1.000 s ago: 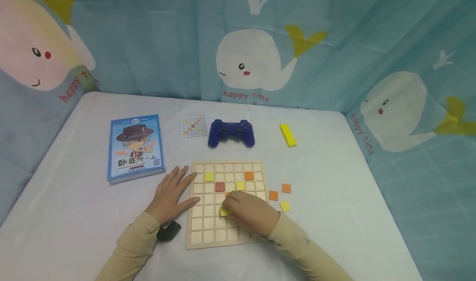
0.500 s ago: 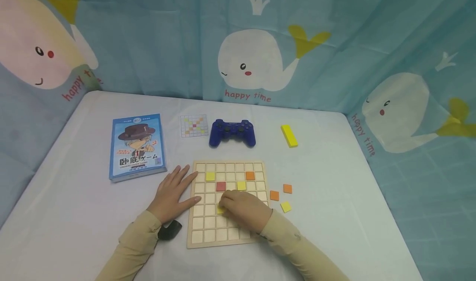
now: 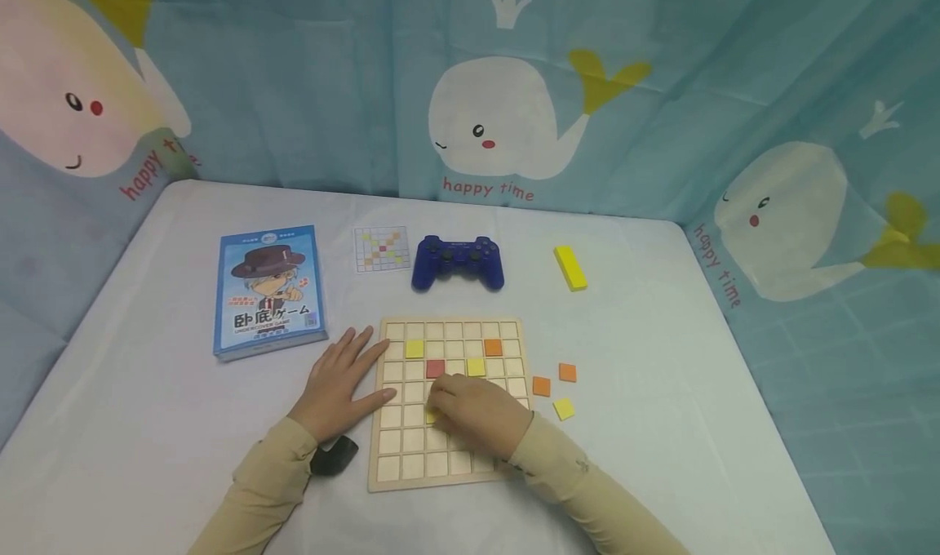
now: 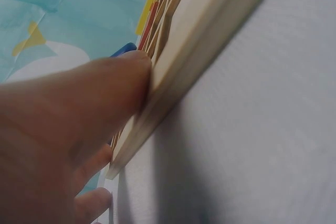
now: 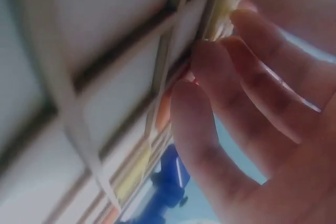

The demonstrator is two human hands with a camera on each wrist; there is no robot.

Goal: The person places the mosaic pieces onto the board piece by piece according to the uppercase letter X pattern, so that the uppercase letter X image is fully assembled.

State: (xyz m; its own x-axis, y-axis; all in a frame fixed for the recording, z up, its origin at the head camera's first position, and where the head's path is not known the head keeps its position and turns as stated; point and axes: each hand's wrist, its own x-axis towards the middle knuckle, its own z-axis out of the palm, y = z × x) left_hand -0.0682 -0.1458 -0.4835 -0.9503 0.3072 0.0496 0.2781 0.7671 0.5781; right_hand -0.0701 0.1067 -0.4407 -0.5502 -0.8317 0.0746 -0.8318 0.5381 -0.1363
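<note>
My right hand (image 3: 481, 412) is over the wooden grid board (image 3: 389, 473), its fingertips and thumb at a small yellow tile (image 3: 431, 415). The fingers partly hide this tile, which lies at a cell left of the board's middle. In the right wrist view, the yellow tile (image 5: 224, 6) shows between thumb and fingers. My left hand (image 3: 334, 392) lies with fingers spread at the board's left edge, the thumb resting on the rim. Set in the grid are a red tile (image 3: 436, 368), a yellow tile (image 3: 476, 367), another yellow tile (image 3: 414, 348) and an orange tile (image 3: 493, 348).
Right of the board lie two orange tiles (image 3: 541, 386) and a yellow tile (image 3: 564, 409). Behind it are a pattern card (image 3: 381, 250), a blue game controller (image 3: 458, 262) and a yellow block (image 3: 570, 268). A blue game box (image 3: 270, 294) lies at the left.
My right hand has moved slightly left with the yellow tile, which is lower and more hidden. The orange tile seen earlier beside its fingers is now covered. My left hand stays put.
</note>
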